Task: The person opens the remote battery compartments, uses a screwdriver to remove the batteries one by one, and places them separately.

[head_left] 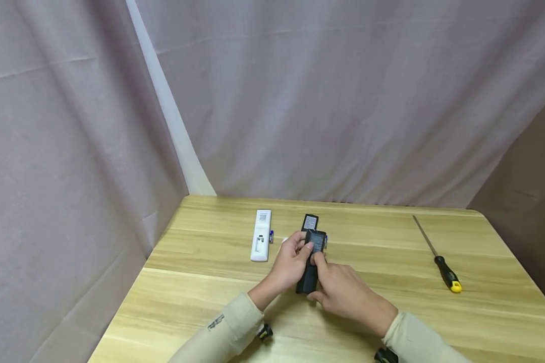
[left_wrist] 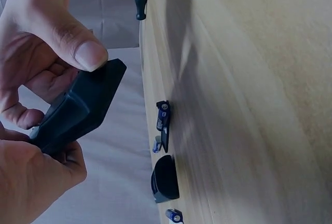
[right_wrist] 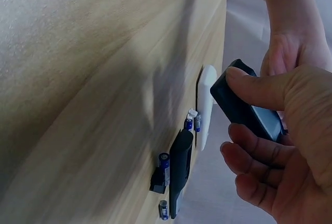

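Both hands grip a black remote control (head_left: pixel 307 280), tilted above the table. My left hand (head_left: pixel 291 262) pinches it near its far end, where a label shows. With the right hand (head_left: pixel 345 292) I hold its near side, the thumb pressing the near end in the right wrist view, where the remote (right_wrist: pixel 236 102) overlaps my left hand. A second black remote (head_left: pixel 310 222) lies just behind, partly covered by the held one. To the left rests a white remote (head_left: pixel 260 232), its battery compartment uncovered, with a blue battery (head_left: pixel 271 236) against its side.
A screwdriver (head_left: pixel 447 275) with a black and yellow handle lies on the right of the wooden table (head_left: pixel 186 297). Several blue batteries (right_wrist: pixel 164 209) and a small black piece (right_wrist: pixel 157 181) lie around the second remote. Grey curtains (head_left: pixel 322 101) hang behind.
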`<state>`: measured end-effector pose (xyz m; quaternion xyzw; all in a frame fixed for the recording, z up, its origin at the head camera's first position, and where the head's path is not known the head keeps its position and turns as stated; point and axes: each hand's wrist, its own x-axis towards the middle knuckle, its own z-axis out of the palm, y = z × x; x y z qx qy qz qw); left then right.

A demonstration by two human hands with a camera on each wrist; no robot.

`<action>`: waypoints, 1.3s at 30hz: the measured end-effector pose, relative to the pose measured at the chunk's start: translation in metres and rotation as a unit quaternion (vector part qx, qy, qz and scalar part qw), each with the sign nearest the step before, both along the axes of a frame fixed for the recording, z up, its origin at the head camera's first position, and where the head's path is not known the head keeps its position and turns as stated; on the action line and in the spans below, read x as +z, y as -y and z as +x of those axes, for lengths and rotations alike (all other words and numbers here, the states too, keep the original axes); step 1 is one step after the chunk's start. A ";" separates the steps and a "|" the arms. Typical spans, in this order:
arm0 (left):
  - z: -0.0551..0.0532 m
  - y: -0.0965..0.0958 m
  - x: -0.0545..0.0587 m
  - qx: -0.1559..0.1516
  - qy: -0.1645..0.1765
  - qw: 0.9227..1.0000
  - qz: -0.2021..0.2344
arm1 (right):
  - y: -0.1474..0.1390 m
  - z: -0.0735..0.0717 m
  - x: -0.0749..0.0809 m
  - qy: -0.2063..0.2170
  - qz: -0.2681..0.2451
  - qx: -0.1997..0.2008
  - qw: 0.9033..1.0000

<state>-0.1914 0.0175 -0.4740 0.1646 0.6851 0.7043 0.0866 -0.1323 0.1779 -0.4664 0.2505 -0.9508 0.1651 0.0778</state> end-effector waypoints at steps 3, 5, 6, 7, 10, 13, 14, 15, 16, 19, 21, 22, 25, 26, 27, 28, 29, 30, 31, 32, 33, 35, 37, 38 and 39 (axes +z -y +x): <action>0.000 0.000 0.001 0.007 0.002 1.000 0.000 | -0.001 0.000 -0.001 0.006 -0.005 0.000 1.000; -0.001 0.001 0.003 0.012 0.008 1.000 0.009 | -0.002 0.000 -0.002 0.008 -0.008 0.001 1.000; -0.001 0.001 0.005 0.014 0.012 1.000 0.014 | -0.002 0.000 -0.003 0.009 -0.013 0.003 1.000; -0.001 0.002 0.006 0.015 0.018 1.000 0.020 | -0.002 0.001 -0.004 0.005 -0.018 0.006 1.000; -0.001 0.004 0.007 0.014 0.028 0.999 0.030 | 0.000 0.003 -0.009 -0.011 -0.039 0.015 0.999; -0.002 0.007 0.007 0.012 0.034 0.999 0.032 | 0.002 0.004 -0.013 -0.038 -0.065 0.028 0.997; -0.002 0.007 0.007 0.013 0.035 0.999 0.033 | 0.002 0.005 -0.014 -0.048 -0.070 0.030 0.996; -0.002 0.008 0.007 0.014 0.035 0.999 0.033 | 0.002 0.005 -0.014 -0.055 -0.076 0.033 0.995; -0.003 0.009 0.006 0.016 0.034 0.999 0.033 | 0.002 0.006 -0.014 -0.066 -0.081 0.037 0.994; -0.002 0.011 0.005 0.021 0.035 0.999 0.030 | 0.000 0.010 -0.015 -0.077 -0.096 0.048 0.991; -0.002 0.013 0.003 0.025 0.036 0.999 0.027 | -0.003 0.013 -0.016 -0.078 -0.106 0.056 0.990; -0.002 0.014 0.002 0.027 0.037 0.999 0.026 | -0.005 0.014 -0.017 -0.079 -0.109 0.060 0.989; -0.001 0.019 0.001 0.034 0.036 0.999 0.020 | -0.012 0.020 -0.019 -0.078 -0.119 0.068 0.988; -0.001 0.020 0.000 0.037 0.034 0.999 0.019 | -0.015 0.022 -0.019 -0.078 -0.122 0.068 0.987; -0.001 0.022 0.000 0.039 0.032 0.999 0.017 | -0.018 0.024 -0.020 -0.078 -0.125 0.068 0.987; -0.002 0.023 -0.001 0.040 0.031 0.999 0.016 | -0.021 0.026 -0.020 -0.077 -0.128 0.068 0.986; -0.002 0.024 -0.001 0.042 0.029 0.999 0.014 | -0.024 0.027 -0.020 -0.073 -0.133 0.065 0.986; -0.003 0.026 -0.001 0.045 0.027 0.999 0.010 | -0.027 0.029 -0.021 -0.070 -0.135 0.061 0.986; -0.003 0.027 -0.001 0.047 0.027 0.999 0.008 | -0.030 0.030 -0.021 -0.067 -0.135 0.056 0.987; -0.004 0.029 -0.002 0.048 0.028 0.998 0.009 | -0.033 0.031 -0.022 -0.061 -0.136 0.051 0.987; -0.004 0.030 -0.002 0.049 0.029 0.998 0.008 | -0.035 0.032 -0.023 -0.055 -0.134 0.045 0.988; -0.005 0.033 -0.003 0.053 0.030 0.998 0.004 | -0.040 0.033 -0.025 -0.045 -0.125 0.034 0.991; -0.004 0.035 -0.003 0.054 0.032 0.998 0.003 | -0.046 0.034 -0.028 -0.040 -0.112 0.023 0.993; -0.004 0.035 -0.004 0.056 0.032 0.998 0.002 | -0.048 0.033 -0.029 -0.044 -0.104 0.019 0.993; -0.004 0.036 -0.004 0.057 0.033 0.998 0.001 | -0.051 0.032 -0.031 -0.052 -0.093 0.016 0.994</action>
